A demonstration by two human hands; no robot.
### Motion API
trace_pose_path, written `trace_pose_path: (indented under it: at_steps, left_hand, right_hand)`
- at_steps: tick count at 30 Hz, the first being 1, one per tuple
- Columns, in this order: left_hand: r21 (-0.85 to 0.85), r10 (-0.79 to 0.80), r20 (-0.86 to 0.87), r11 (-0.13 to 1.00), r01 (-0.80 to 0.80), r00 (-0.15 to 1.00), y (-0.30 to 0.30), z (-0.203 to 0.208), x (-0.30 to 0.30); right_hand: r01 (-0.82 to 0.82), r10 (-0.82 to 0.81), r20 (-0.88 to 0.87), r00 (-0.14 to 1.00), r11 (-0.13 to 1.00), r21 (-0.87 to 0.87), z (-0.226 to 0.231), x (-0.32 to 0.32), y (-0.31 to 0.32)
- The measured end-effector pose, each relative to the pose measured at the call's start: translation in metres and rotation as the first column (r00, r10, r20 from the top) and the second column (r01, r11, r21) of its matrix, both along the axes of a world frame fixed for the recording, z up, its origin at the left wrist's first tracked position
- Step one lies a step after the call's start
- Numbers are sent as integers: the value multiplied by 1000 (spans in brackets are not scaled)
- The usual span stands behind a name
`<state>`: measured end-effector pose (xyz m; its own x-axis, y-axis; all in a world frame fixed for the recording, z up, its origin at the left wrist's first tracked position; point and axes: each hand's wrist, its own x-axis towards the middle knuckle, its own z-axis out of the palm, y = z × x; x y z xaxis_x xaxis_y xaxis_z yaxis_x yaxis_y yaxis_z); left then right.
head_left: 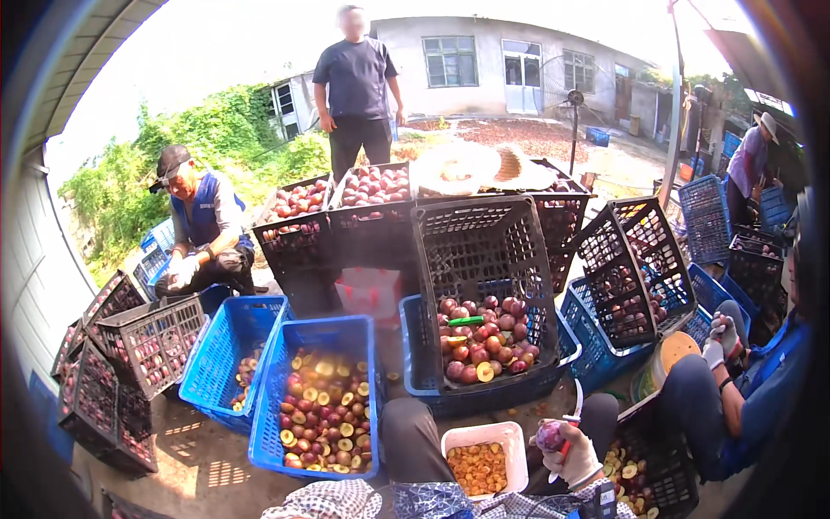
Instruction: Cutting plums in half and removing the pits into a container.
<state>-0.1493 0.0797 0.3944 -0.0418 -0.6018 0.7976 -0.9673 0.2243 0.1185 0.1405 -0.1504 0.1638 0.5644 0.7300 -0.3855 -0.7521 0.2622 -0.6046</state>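
My right hand (577, 460), in a pale work glove, is closed low in the head view, right of my white tub. Its fingers are shut round a red-handled tool (566, 445) with a curved, pale metal part rising above. A purple plum (548, 436) sits at the fingertips of the same hand. My left hand is not visible; only a checked sleeve (324, 502) shows at the lower edge. Between my knees, the white tub (517, 450) contains small orange-brown pieces. Halved plums (629, 471) lie in a dark crate beside my right hand.
A blue crate (373, 406) of cut plums stands left of my knee. Ahead, a tilted black crate (421, 259) spills whole plums, with a green-handled tool (467, 321) on them. Co-workers sit left (207, 225) and right (735, 398); another person (356, 86) stands behind stacked crates.
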Motion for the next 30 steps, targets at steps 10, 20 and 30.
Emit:
trace_pose_path:
  at_steps: [10,20,30]
  left_hand:
    - [-391,124,624,905,171,771,34,-31,-23]
    - [-286,12,-933,577,-765,359,7,-125,-18]
    - [220,333,-691,942,-252,641,-37,-76,133]
  right_hand:
    - [78,-63,118,991,989,-129,25,-9,-44]
    - [18,-9,69,998,992,-129,25,-31,-25]
    - [171,-130,157,979,943,-287,15,-34,-42]
